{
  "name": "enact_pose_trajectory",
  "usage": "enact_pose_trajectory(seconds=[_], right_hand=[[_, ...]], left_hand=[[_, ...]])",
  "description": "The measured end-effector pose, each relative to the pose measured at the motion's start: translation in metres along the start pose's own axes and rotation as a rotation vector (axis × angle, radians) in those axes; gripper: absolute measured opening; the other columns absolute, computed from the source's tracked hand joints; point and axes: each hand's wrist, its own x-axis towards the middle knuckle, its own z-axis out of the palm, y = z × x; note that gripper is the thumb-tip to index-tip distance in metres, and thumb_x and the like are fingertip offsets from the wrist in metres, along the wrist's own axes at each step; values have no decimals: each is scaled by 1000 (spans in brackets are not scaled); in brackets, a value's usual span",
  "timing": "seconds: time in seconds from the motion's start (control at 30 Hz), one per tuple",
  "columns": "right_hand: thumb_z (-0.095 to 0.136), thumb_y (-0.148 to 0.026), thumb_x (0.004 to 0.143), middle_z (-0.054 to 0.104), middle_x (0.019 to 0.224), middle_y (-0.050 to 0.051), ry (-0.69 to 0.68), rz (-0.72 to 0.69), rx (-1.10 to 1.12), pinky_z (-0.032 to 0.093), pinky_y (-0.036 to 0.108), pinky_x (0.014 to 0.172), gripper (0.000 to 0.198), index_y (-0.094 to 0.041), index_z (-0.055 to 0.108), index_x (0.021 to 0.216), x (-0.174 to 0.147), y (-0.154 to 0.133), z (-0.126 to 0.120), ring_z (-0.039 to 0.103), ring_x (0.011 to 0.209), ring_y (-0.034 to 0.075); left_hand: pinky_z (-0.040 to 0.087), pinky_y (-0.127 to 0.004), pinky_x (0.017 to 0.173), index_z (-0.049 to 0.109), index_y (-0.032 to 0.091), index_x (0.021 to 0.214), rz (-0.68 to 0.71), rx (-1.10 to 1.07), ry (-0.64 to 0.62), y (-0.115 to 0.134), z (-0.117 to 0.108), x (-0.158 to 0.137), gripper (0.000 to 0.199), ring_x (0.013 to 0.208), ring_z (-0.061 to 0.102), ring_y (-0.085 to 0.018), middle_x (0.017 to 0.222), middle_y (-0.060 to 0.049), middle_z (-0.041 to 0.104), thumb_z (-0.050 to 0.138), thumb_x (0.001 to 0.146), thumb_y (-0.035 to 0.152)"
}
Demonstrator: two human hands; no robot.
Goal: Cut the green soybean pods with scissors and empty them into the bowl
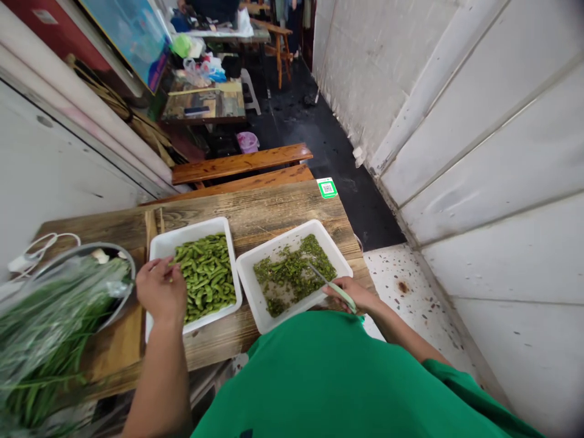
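A white tray (235, 267) heaped with green edamame pods (205, 280) lies on the wooden table. Over its left side is my left hand (162, 287), fingers pinched together with a green pod at their tips. In my right hand (349, 292) is a pair of scissors (343, 294) with a pale green handle. Its blades point into a second white tray (253, 298), tilted against the first one's right side. Small green clippings (296, 267) are scattered over that tray's bottom. Part of the scissors' handle is hidden by my fingers.
Left of the trays, a metal basin (130, 258) and long green leafy vegetables in clear plastic (59, 310) crowd the wooden table (255, 210). A white cable (50, 240) lies behind them. Wooden benches (246, 163) stand beyond; a white wall (493, 182) runs along the right.
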Motion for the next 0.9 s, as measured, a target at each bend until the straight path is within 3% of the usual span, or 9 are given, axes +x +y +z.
enact_pose_trajectory(seconds=[0.07, 0.17, 0.3, 0.37, 0.5, 0.6, 0.73, 0.83, 0.9], right_hand=[[58, -50, 71, 49, 50, -2, -98, 74, 25, 34, 21, 43, 38, -13, 62, 75, 3, 5, 4, 44, 46, 11], [59, -48, 70, 56, 56, 1, 14, 46, 11, 38, 22, 47, 37, -13, 63, 80, 6, 19, 7, 50, 51, 13], [62, -45, 68, 64, 71, 6, 143, 8, -74, 45, 27, 59, 38, -12, 66, 88, 11, 40, 1, 58, 67, 20], [62, -43, 68, 65, 73, 7, 157, 17, -92, 46, 28, 63, 40, -12, 66, 94, 14, 47, -3, 59, 70, 21], [61, -42, 70, 66, 75, 5, 160, 25, -121, 47, 28, 65, 42, -12, 65, 100, 16, 49, -5, 60, 70, 20], [60, -41, 71, 66, 76, 5, 129, -7, -96, 47, 27, 64, 43, -11, 64, 101, 16, 46, 0, 60, 69, 19], [62, -41, 69, 66, 72, 4, 163, -9, -48, 48, 27, 63, 43, -12, 65, 101, 14, 51, 4, 60, 68, 19], [63, -41, 69, 67, 73, 5, 223, 12, -48, 48, 27, 63, 43, -13, 65, 101, 10, 58, 1, 61, 69, 20], [62, -42, 69, 67, 74, 5, 247, 32, -57, 48, 27, 63, 44, -13, 64, 102, 8, 61, -4, 61, 69, 20]], left_hand=[[47, -28, 74, 67, 15, 94, -9, 8, -39, -3, 6, -9, 25, 69, 59, -14, 79, -1, 66, 59, 73, 25], [46, -25, 67, 68, 17, 96, -25, -62, -169, -1, 12, -22, 27, 61, 60, -13, 67, 0, 65, 55, 77, 31], [46, -25, 61, 67, 18, 97, -48, -152, -313, 14, 24, -45, 33, 56, 59, -13, 73, -1, 68, 53, 78, 40], [47, -25, 64, 68, 19, 95, 45, -196, -471, 26, 35, -61, 32, 62, 60, -15, 78, -2, 69, 52, 78, 40], [44, -27, 82, 68, 18, 92, 406, -178, -900, 52, 71, -95, 26, 87, 60, -17, 93, -6, 69, 46, 82, 29], [42, -29, 86, 67, 17, 95, 475, -14, -1075, 63, 100, -111, 25, 95, 58, -20, 99, -8, 66, 47, 80, 18], [42, -30, 81, 68, 15, 83, 438, 85, -1142, 66, 121, -122, 21, 92, 59, -23, 92, -12, 66, 50, 73, 10], [43, -29, 78, 67, 14, 73, 399, 75, -1135, 67, 121, -124, 18, 86, 61, -22, 82, -12, 67, 50, 72, 10], [44, -27, 76, 67, 14, 82, 366, 50, -1112, 67, 114, -121, 23, 82, 62, -19, 85, -10, 68, 44, 77, 13]])
